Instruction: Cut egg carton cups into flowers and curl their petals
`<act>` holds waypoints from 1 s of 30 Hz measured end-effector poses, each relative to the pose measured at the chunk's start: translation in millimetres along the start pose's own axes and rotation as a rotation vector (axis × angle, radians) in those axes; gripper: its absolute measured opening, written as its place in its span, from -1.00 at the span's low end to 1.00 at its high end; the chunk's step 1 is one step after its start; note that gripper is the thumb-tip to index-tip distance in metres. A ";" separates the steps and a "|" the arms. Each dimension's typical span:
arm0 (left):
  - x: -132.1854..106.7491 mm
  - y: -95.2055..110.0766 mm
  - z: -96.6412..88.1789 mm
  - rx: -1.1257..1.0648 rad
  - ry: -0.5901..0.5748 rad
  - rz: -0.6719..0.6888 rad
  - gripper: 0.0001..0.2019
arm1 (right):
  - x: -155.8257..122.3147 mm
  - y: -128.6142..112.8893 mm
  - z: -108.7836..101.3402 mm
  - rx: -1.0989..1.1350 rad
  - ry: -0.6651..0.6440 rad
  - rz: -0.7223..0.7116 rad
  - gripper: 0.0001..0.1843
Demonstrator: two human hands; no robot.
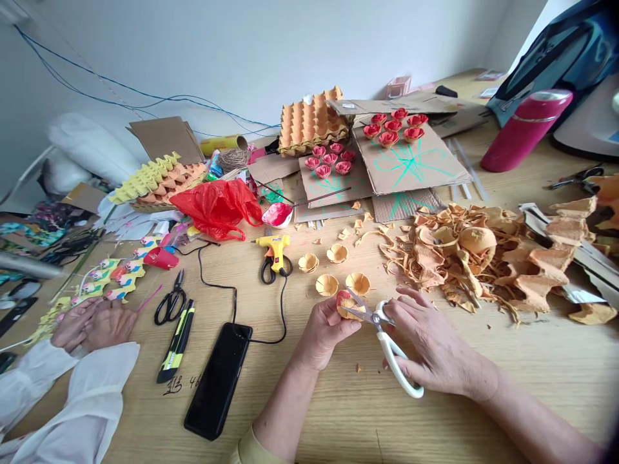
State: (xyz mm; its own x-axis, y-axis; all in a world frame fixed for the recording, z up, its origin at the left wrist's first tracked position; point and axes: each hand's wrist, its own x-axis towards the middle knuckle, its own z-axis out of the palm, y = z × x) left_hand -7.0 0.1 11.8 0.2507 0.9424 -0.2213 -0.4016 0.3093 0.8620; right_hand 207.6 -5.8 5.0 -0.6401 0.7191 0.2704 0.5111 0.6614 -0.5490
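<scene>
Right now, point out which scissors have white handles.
The white-handled scissors in the right hand; the other scissors in view lie unheld and have dark handles.

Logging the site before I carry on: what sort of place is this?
Likely an indoor craft workspace: white-handled scissors in the right hand, red cup-shaped flowers on cardboard, and a heap of egg-carton scraps on the table.

The small cup point(350, 301) is tan and red, the scissor handles point(391, 365) white.
</scene>
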 end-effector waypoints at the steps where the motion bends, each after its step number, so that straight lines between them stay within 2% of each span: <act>1: 0.0 -0.2 -0.1 -0.003 -0.006 -0.001 -0.81 | -0.3 0.3 0.4 0.009 -0.001 -0.005 -0.74; 9: 0.3 -1.0 -1.6 -0.022 -0.051 -0.018 -0.82 | -2.3 2.7 3.3 0.078 0.012 -0.025 -0.77; 17: 1.1 -6.3 -2.7 -0.145 -0.034 -0.019 -0.76 | -2.1 2.7 2.2 0.093 0.044 -0.045 -0.76; 25: 1.6 -3.7 -7.6 -0.013 -0.083 0.046 -0.83 | -1.1 2.4 2.2 0.035 0.028 -0.016 -0.75; 30: 1.5 -2.6 -7.2 -0.028 -0.072 0.028 -0.81 | -1.9 4.0 1.8 0.038 0.038 -0.033 -0.73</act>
State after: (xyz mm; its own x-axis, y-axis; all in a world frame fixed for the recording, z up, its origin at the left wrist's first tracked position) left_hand -11.9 1.7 6.0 0.3012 0.9395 -0.1634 -0.4334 0.2875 0.8541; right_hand 209.8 -4.9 0.9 -0.6336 0.7051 0.3185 0.4674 0.6768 -0.5687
